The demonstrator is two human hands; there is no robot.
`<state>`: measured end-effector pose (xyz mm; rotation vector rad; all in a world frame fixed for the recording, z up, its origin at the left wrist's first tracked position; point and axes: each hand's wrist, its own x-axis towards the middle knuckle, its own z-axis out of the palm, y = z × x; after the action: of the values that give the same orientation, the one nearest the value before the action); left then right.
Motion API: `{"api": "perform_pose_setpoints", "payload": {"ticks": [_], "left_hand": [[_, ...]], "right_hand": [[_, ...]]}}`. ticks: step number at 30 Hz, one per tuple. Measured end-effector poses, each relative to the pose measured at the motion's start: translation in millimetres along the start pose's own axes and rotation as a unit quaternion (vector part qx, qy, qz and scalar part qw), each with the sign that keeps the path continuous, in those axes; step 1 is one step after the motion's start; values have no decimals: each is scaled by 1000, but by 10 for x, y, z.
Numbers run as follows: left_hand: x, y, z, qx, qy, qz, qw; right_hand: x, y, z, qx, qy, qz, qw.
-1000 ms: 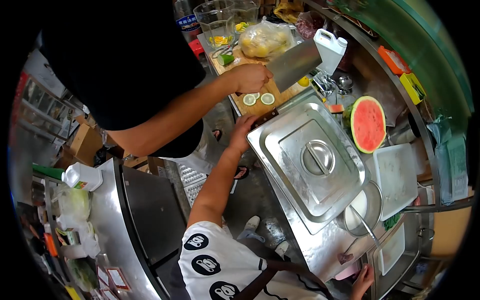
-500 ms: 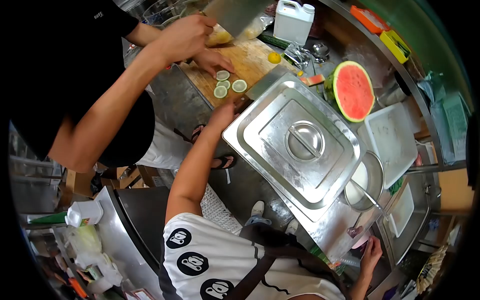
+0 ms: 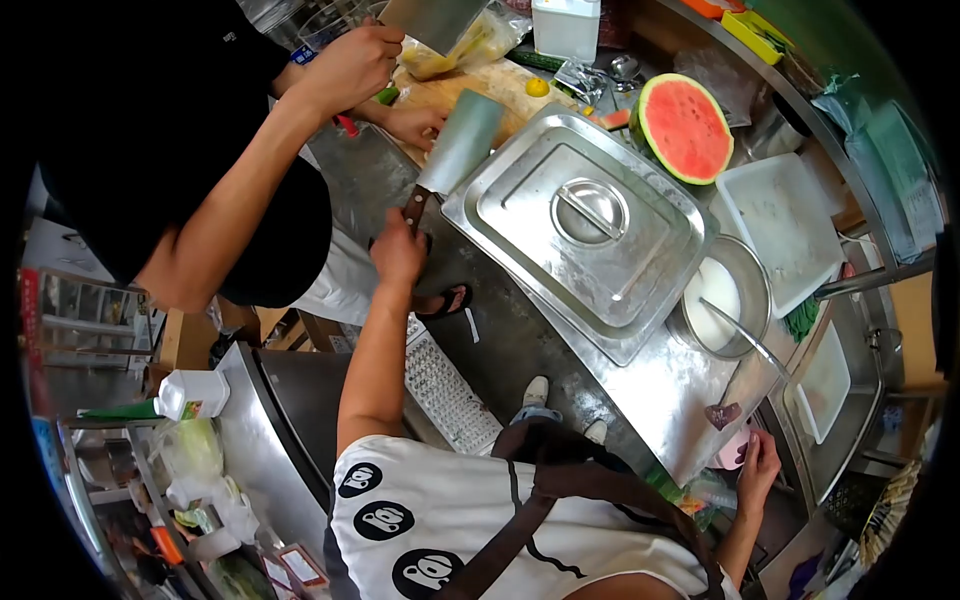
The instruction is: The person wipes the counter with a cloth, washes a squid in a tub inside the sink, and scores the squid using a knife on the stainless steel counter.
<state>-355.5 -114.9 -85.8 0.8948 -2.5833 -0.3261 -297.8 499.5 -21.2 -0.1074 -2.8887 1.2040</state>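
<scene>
One left hand (image 3: 398, 255) was clamped round a brown handle (image 3: 415, 205) | cleaver (image 3: 462, 140): blade was beside the lidded pan (image 3: 590, 225); judged stiff, blade-heavy, slick if wet, best gripped by handle | right hand (image 3: 758, 465): fingers bent beside pink item (image 3: 733, 450); hold could not be told

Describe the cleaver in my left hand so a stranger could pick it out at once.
Find the large rectangular steel lid on the counter. At its upper left, the cleaver has a wide blade and a riveted brown handle, gripped in your left hand. The other cleaver is farther up, held in a co-worker's hand.
</scene>
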Motion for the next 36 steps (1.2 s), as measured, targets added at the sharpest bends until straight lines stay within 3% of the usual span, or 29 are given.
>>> {"api": "perform_pose_setpoints", "payload": {"ticks": [2, 5, 7, 9, 11, 14, 18, 24, 26, 27, 32, 34, 36], "left_hand": [[-118, -22, -139, 6, -3, -14, 1000], [-317, -170, -364, 4, 65, 41, 997], [-470, -388, -392, 27, 104, 122, 987], [-692, -287, -593, 71, 6, 3, 997], [-918, -423, -615, 58, 38, 29, 997], [-1363, -212, -859, 164, 15, -25, 986], [-2017, -331, -972, 179, 45, -28, 982], [-3119, 71, -1190, 52, 1, -171, 984], [-3408, 125, -1173, 44, 13, -180, 983], [-3531, 182, -1185, 35, 1, -199, 979], [-4010, 144, -1140, -52, -80, -252, 963], [-4223, 58, -1103, -168, -136, -244, 945], [-4410, 37, -1091, -302, -210, -284, 886]], "right_hand": [[-61, 60, -71, -2, 3, 2, 1000], [-125, 202, -161, -36, 38, -65, 997], [-165, 175, -239, -55, 36, -40, 997], [-232, 109, -316, -28, 26, -34, 999], [-274, 143, -318, 27, 26, -27, 999], [-310, 313, -337, 86, -16, -36, 996], [-394, 496, -231, 153, -72, -38, 985], [-439, 779, -54, 129, -157, -128, 971], [-408, 744, -34, 164, -188, -82, 965], [-381, 722, -18, 171, -200, -105, 959], [-442, 563, 109, 228, -237, -37, 944], [-566, 428, 190, 197, -288, -40, 936], [-749, 519, 479, 246, -348, 28, 904]]}}
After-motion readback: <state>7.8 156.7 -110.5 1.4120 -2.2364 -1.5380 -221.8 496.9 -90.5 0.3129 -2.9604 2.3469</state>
